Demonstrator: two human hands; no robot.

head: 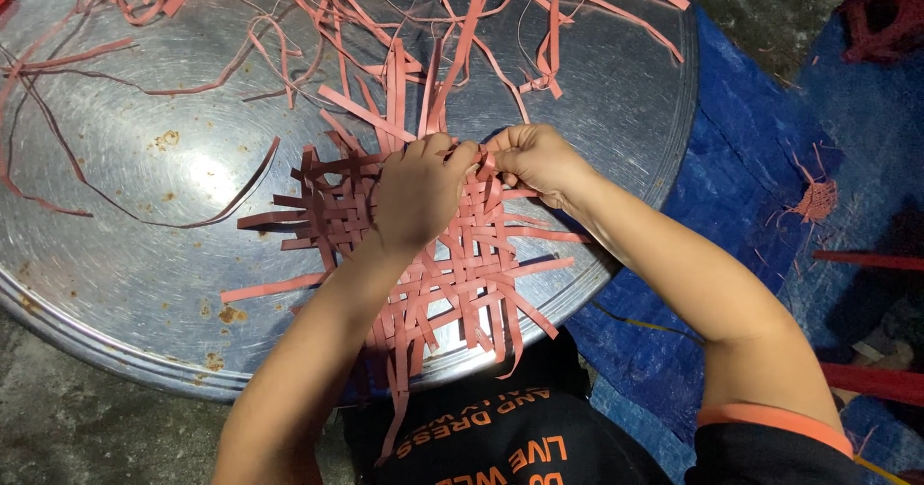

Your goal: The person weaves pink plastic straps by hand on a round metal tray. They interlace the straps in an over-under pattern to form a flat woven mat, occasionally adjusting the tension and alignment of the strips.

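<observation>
A flat mat woven of pink strips [452,273] lies on a round metal tray [144,283] near its front edge. My left hand [416,194] rests on the mat's upper middle, fingers curled and pinching a strip at the weave's far edge. Right beside it, my right hand [537,161] pinches a pink strip too, the fingertips of both hands meeting. Loose strip ends [279,217] stick out from the mat on all sides.
Several loose pink strips [385,23] lie scattered over the far half of the tray. A blue tarp [741,177] covers the ground to the right, with a small pink scrap [816,199] on it. Bare concrete shows at lower left.
</observation>
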